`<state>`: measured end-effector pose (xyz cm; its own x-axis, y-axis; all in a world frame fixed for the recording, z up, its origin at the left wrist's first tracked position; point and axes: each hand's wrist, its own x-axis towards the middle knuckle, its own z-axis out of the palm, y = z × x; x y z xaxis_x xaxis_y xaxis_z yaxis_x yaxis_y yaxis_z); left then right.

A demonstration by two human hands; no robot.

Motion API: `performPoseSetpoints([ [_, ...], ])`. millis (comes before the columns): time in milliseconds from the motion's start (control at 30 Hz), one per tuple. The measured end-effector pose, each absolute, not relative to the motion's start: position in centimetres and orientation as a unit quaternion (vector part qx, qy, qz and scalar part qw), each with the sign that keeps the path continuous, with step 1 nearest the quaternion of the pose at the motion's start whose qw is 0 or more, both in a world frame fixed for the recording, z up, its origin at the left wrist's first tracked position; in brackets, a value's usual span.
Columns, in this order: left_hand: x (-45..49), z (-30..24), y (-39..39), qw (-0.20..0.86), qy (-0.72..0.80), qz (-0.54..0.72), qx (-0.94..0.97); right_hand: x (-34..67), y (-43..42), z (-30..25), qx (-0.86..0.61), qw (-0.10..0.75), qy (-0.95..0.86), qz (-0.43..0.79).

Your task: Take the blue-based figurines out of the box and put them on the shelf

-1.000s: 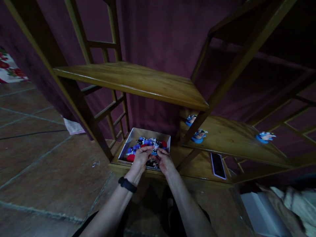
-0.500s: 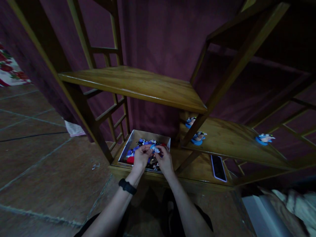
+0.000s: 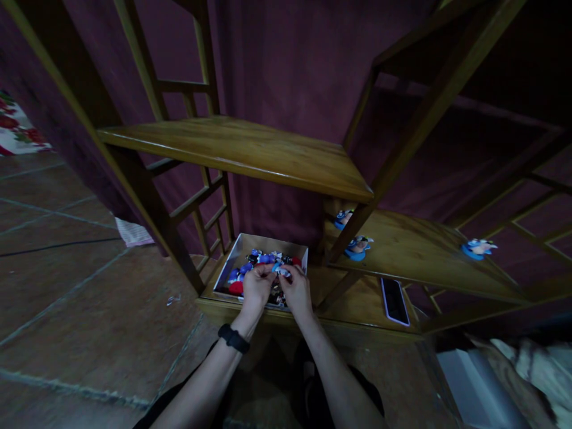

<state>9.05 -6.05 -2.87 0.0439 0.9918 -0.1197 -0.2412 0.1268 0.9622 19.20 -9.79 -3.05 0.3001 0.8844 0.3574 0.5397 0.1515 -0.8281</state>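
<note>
Between my two hands is a small blue-and-white figurine [image 3: 280, 270], held over an open cardboard box [image 3: 227, 269]. My left hand [image 3: 256, 287] pinches it from the left, and my right hand [image 3: 295, 287] grips its other side with the fingertips. Fingers cover part of it, so its details are hard to make out. Inside the box lie several small figures in purple, red and dark colours, such as a purple one [image 3: 235, 275] and a red piece [image 3: 236, 288]. A black band sits on my left wrist.
On the right-hand shelf [image 3: 415, 253] stand blue-based figurines, two near the wooden post and one figurine [image 3: 478, 248] farther right. A phone [image 3: 395, 302] lies on the lower board. Another shelf [image 3: 232, 146] overhangs behind the box. A white box [image 3: 478, 387] rests at lower right.
Both hands stay over the box with the figurine, which has turned slightly and dipped a little between the fingers. The view has shifted slightly.
</note>
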Motion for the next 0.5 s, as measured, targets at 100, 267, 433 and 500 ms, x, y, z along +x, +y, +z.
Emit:
performPoseSetpoints([
  [100,9.2,-3.1,-6.1,0.599,0.458,0.523,0.399,19.2,-9.7,-3.2,-0.631,0.500,-0.570,0.165],
  [267,8.8,-2.6,-5.6,0.644,0.462,0.513,0.330,19.7,-9.4,-3.6,-0.608,0.523,-0.555,0.221],
  [433,7.8,-1.6,-5.1,0.711,0.464,0.467,0.247,20.6,-8.8,-4.4,-0.597,0.570,-0.483,0.292],
  [500,7.6,-1.5,-5.1,0.731,0.462,0.446,0.231,20.8,-8.5,-4.6,-0.593,0.578,-0.460,0.320],
])
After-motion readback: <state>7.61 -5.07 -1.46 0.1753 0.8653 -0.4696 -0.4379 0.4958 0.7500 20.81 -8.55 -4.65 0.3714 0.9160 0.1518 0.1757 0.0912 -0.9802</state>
